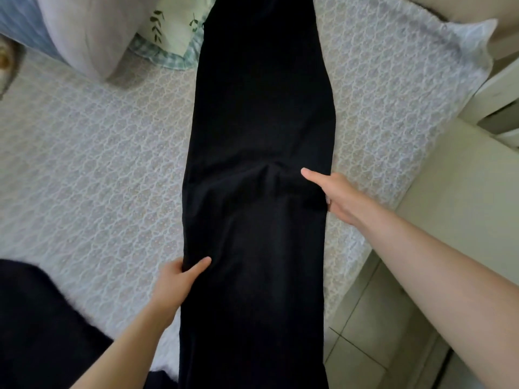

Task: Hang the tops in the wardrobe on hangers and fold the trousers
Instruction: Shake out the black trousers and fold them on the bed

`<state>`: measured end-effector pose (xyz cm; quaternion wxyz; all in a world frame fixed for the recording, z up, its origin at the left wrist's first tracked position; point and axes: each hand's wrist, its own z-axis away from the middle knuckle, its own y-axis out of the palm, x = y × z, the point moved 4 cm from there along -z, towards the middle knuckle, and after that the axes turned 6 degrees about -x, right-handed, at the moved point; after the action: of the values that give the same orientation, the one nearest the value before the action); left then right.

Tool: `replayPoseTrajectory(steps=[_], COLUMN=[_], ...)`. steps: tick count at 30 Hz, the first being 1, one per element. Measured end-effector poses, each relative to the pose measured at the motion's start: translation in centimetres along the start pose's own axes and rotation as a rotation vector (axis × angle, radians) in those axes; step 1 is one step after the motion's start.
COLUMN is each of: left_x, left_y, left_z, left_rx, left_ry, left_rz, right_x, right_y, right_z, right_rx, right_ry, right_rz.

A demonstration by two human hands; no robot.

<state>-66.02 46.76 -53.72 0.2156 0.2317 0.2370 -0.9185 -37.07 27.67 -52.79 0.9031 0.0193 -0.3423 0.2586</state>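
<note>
The black trousers lie lengthwise on the bed, hanging over its near edge, the left hand pinching one side, the right hand the other, so an uneven pull could wrinkle the fold.

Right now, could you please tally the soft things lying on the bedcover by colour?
Black or dark: 2, the trousers and a dark garment
Pale lilac: 1, a pillow
Blue: 1, some striped bedding
Green leaf print: 1, a cushion
Total: 5
</note>
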Motion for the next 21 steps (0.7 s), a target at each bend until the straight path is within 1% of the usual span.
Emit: replayPoseTrajectory(steps=[3,5,7,9,11,13,18,20,21], left_x=[1.3,1.8,2.5,3.4,4.7,6.0,8.9,10.0,10.3], left_y=[0.3,0.4,0.5,0.4,0.2,-0.2,-0.7,-1.0,-1.3], left_z=[1.4,2.3,3.3,4.3,4.7,4.9,6.4,7.4,8.0], left_rx=[-0.054,-0.133,-0.179,-0.177,-0.198,-0.213,-0.052,0.003,0.025], left_ry=[0.034,0.100,0.191,0.309,0.373,0.321,0.083,0.005,-0.026], left_rz=[0.102,0.097,0.079,0.006,-0.109,-0.122,-0.030,0.053,0.135], right_x=[-2.6,-4.8,-6.9,-9.3,-11.7,-13.7,-17.5,-18.7,-19.2], right_y=[0.3,0.7,1.0,1.0,0.9,0.8,1.0,1.1,1.0], right_z=[2.4,3.9,5.2,6.4,7.7,9.1,13.1,14.6,15.2], right_rx=[0.108,0.188,0.209,0.213,0.230,0.248,0.310,0.290,0.275], right_ry=[0.070,0.095,0.104,0.136,0.163,0.191,0.233,0.210,0.205], right_rz=[0.046,0.097,0.121,0.141,0.184,0.193,0.179,0.134,0.081])
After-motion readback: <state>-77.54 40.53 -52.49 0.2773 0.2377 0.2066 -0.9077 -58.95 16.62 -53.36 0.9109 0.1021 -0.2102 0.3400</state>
